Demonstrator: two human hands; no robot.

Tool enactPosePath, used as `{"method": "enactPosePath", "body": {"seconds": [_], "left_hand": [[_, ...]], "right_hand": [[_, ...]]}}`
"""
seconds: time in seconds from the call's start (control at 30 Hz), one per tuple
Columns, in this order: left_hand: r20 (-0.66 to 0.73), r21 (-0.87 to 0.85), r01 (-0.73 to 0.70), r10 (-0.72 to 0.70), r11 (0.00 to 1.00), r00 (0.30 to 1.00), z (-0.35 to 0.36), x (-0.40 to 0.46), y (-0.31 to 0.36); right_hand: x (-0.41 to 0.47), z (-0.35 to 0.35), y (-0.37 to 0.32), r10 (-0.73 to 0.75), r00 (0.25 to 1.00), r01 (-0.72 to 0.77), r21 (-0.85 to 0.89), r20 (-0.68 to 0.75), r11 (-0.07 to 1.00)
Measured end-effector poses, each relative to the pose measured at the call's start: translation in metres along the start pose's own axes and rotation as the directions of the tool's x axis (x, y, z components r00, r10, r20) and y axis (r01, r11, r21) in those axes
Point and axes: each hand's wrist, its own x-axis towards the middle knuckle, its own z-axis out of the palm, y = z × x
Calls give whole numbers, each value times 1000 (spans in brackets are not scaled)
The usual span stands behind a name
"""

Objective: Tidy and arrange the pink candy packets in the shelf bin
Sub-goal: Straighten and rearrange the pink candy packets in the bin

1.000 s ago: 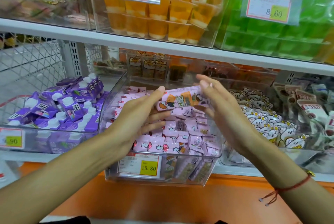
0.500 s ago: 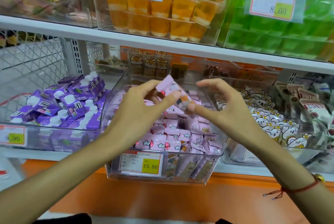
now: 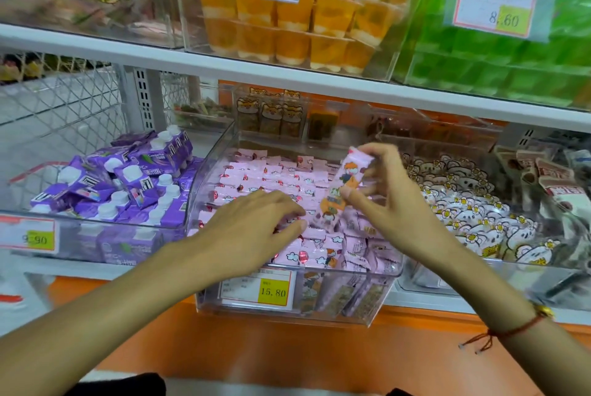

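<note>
The clear bin (image 3: 377,303) sits at the shelf front, its 15.80 price tag (image 3: 257,288) facing out, and pink packets (image 3: 281,178) fill it in rough rows, tidier at the back than at the near right, where several lie tipped and overlapping. The left hand (image 3: 252,229) lies palm down on the front rows, fingers spread and flat, gripping nothing and seemingly pressing or parting the packets. The right hand (image 3: 387,203) pinches one long packet (image 3: 340,194) between thumb and fingertips, above the pile near the middle of the bin. That packet stands steeply on end, its long axis running from low and near to high and far, top leaning slightly right, with the printed cartoon face turned towards the camera; its lower end is at or just above the packets below, and contact cannot be told. The step in hand looks like slotting this packet into the row. The next move probably calls for the left hand to hold a gap open while the right lowers the packet and turns it to match its neighbours. Purple cartons (image 3: 128,181) fill the bin to the left.
</note>
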Motion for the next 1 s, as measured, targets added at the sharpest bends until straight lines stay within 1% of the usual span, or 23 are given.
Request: {"method": "enactPosePath", "body": {"seconds": [0.1,0.23,0.37,0.4,0.47,0.5,0.57,0.63,0.7,0.8,0.87,0.93,1.0], "left_hand": [[0,25,-4,4,1000,1000,0,0,-1],[-11,23,1,-1,1000,1000,1,0,-1],[-15,18,6,-5,1000,1000,0,1,0],[-14,18,6,-5,1000,1000,0,1,-1],[-12,14,9,-9,1000,1000,0,2,-1],[-10,11,12,-12,1000,1000,0,2,-1],[-8,7,14,-14,1000,1000,1,2,-1],[-9,8,18,-18,1000,1000,1,1,-1],[-8,7,21,-21,1000,1000,2,1,-2],[-10,3,19,-19,1000,1000,2,2,-2],[-40,-18,0,-1,1000,999,3,2,-2],[-86,-42,-31,27,999,996,5,2,-2],[-87,-29,-67,64,997,994,8,2,0]], "right_hand": [[5,-9,2,-22,1000,24,-66,20,998],[5,-10,-3,-25,996,32,-79,90,996],[6,-7,-6,4,997,3,-87,75,996],[6,-7,-6,14,996,-5,-111,83,994],[1,1,-5,30,984,14,-245,174,969],[-3,8,-4,25,975,52,-332,223,942],[-7,17,-3,-23,972,127,-444,233,887],[-7,18,-1,-52,973,159,-496,224,853],[-6,18,2,-43,965,182,-539,260,822],[-4,17,3,-14,950,194,-556,311,808],[-3,16,3,9,942,190,-552,336,812],[1,11,0,26,955,136,-517,294,845],[10,4,-1,0,986,82,-479,170,874]]}}
